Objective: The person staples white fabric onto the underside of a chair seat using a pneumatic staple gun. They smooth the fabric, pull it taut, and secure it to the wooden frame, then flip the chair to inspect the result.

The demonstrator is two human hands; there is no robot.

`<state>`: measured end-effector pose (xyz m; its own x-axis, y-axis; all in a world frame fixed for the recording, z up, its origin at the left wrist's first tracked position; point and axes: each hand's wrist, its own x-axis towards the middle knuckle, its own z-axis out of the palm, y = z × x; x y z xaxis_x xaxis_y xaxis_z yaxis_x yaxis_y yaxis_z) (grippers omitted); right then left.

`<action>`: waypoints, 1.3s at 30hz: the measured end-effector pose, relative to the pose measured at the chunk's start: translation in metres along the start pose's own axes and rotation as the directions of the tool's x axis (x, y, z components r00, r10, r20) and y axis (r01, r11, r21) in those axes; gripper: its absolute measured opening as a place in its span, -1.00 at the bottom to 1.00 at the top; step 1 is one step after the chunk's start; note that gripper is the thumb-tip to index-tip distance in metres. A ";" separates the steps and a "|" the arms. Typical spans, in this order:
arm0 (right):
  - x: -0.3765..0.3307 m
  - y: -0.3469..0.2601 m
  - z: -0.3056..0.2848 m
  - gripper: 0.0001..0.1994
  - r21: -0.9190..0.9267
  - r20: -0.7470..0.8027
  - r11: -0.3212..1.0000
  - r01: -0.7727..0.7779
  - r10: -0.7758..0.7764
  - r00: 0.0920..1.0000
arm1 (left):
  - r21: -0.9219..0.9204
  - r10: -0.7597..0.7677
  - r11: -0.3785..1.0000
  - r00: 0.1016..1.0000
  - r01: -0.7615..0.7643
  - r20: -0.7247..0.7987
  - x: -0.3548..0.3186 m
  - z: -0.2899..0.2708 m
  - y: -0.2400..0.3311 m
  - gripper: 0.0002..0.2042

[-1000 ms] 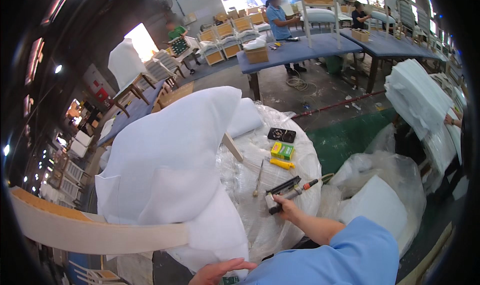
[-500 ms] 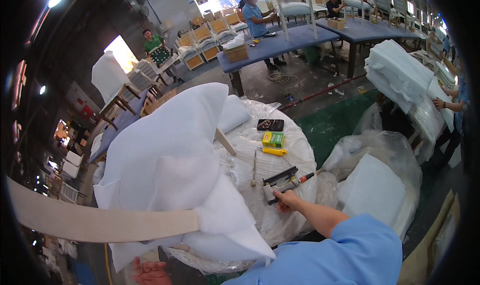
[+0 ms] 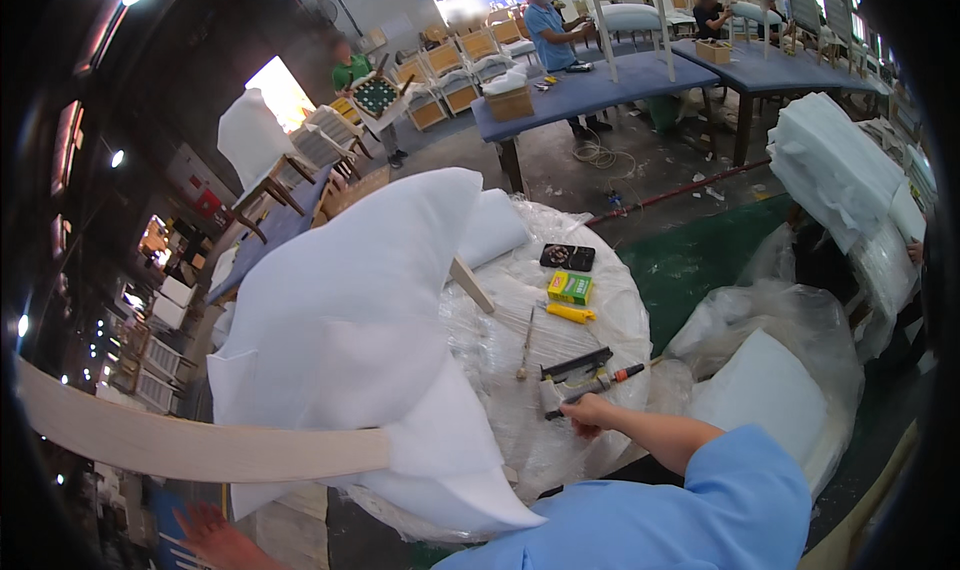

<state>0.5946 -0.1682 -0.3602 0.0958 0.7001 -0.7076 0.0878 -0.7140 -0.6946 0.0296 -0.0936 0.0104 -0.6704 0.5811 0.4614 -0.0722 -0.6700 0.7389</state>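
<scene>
Your right hand (image 3: 588, 415) rests on the stapler (image 3: 578, 375) at the table's (image 3: 620, 310) near edge, with the knife (image 3: 570, 313), box (image 3: 570, 287) and phone (image 3: 567, 257) lined up behind it and the padding (image 3: 350, 300) draped to their left.

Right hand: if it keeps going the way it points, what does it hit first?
The right hand points up-left across the plastic-wrapped table and already rests on the black staple gun. Beyond that, probably the thin metal tool, then the white padding; depth is unclear.
</scene>
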 end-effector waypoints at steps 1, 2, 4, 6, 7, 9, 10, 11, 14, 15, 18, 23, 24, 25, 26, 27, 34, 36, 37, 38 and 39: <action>-0.006 -0.006 -0.001 -0.39 -0.193 -0.049 0.981 -0.013 0.004 0.999 | -0.040 -0.003 0.999 1.000 0.003 0.014 0.014 0.007 -0.002 -0.33; -0.014 -0.011 -0.001 -0.49 -0.362 0.012 0.928 0.090 -0.092 0.996 | -0.080 -0.008 0.997 1.000 0.010 0.027 0.028 0.014 -0.006 -0.34; -0.030 -0.026 0.016 -0.34 -0.531 0.094 0.744 0.406 -0.424 0.901 | -0.076 -0.035 0.996 0.992 0.044 0.118 0.049 0.027 -0.023 -0.37; -0.049 -0.043 0.041 -0.12 -0.408 0.182 0.626 0.665 -0.657 0.731 | 0.151 -0.017 0.988 0.975 -0.017 0.221 0.058 0.038 -0.043 -0.38; -0.055 -0.052 0.055 -0.09 -0.387 0.196 0.547 0.742 -0.738 0.646 | 0.320 0.026 0.942 0.969 -0.106 0.246 0.060 0.042 -0.051 -0.38; -0.061 -0.073 0.078 -0.07 -0.352 0.205 0.447 0.822 -0.820 0.534 | 0.718 0.198 0.611 0.943 -0.333 0.269 0.058 0.046 -0.065 -0.39; -0.064 -0.080 0.091 -0.08 -0.333 0.191 0.427 0.841 -0.843 0.503 | 0.731 0.235 0.569 0.927 -0.376 0.293 0.058 0.050 -0.070 -0.41; -0.065 -0.086 0.099 -0.09 -0.326 0.183 0.405 0.854 -0.859 0.477 | 0.689 0.205 0.633 0.935 -0.353 0.290 0.060 0.052 -0.073 -0.42; -0.062 -0.094 0.106 -0.18 -0.237 0.271 0.407 0.882 -0.844 0.462 | 0.409 0.114 0.878 0.940 -0.247 0.322 0.074 0.064 -0.085 -0.45; -0.063 -0.094 0.107 -0.20 -0.289 0.313 0.443 0.849 -0.795 0.521 | 0.311 0.038 0.942 0.961 -0.126 0.275 0.080 0.068 -0.089 -0.47; -0.075 -0.090 0.128 -0.26 0.020 0.259 0.453 0.891 -0.863 0.433 | 0.035 -0.298 0.953 0.903 0.302 0.308 0.097 0.074 -0.098 -0.47; -0.094 -0.087 0.171 -0.38 0.496 -0.032 0.549 0.673 -0.763 0.646 | 0.182 -0.094 0.983 0.921 0.026 0.379 0.104 0.083 -0.109 -0.46; -0.093 -0.086 0.173 -0.38 0.479 -0.022 0.550 0.684 -0.772 0.635 | 0.169 -0.100 0.985 0.928 0.041 0.358 0.104 0.085 -0.110 -0.46; -0.092 -0.086 0.175 -0.39 0.463 -0.013 0.548 0.696 -0.781 0.624 | 0.165 -0.103 0.985 0.934 0.048 0.341 0.104 0.088 -0.111 -0.46; -0.091 -0.086 0.175 -0.39 0.445 -0.005 0.542 0.713 -0.794 0.608 | 0.162 -0.103 0.985 0.940 0.052 0.325 0.103 0.090 -0.112 -0.46; -0.088 -0.085 0.174 -0.39 0.430 0.000 0.541 0.723 -0.801 0.599 | 0.156 -0.104 0.986 0.946 0.058 0.307 0.103 0.091 -0.112 -0.46; -0.081 -0.081 0.177 -0.42 0.361 0.028 0.540 0.760 -0.821 0.570 | 0.115 -0.112 0.989 0.971 0.089 0.212 0.106 0.094 -0.114 -0.46; -0.080 -0.081 0.177 -0.43 0.346 0.037 0.539 0.768 -0.825 0.563 | 0.113 -0.130 0.987 0.978 0.112 0.165 0.105 0.093 -0.112 -0.46; -0.079 -0.081 0.177 -0.43 0.337 0.038 0.541 0.771 -0.826 0.563 | 0.129 -0.156 0.981 0.985 0.146 0.076 0.105 0.091 -0.111 -0.46; -0.079 -0.081 0.177 -0.43 0.333 0.042 0.539 0.774 -0.828 0.559 | 0.069 -0.183 0.982 0.980 0.178 0.076 0.104 0.091 -0.110 -0.46; -0.080 -0.082 0.177 -0.44 0.334 0.047 0.539 0.773 -0.829 0.558 | 0.070 -0.134 0.990 0.983 0.126 0.128 0.102 0.089 -0.109 -0.46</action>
<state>0.4047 -0.1648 -0.2701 -0.0655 0.9825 0.1746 -0.2098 0.1575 -0.9650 0.0347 0.0800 0.0211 -0.5547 0.7200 0.4170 -0.1045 -0.5575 0.8236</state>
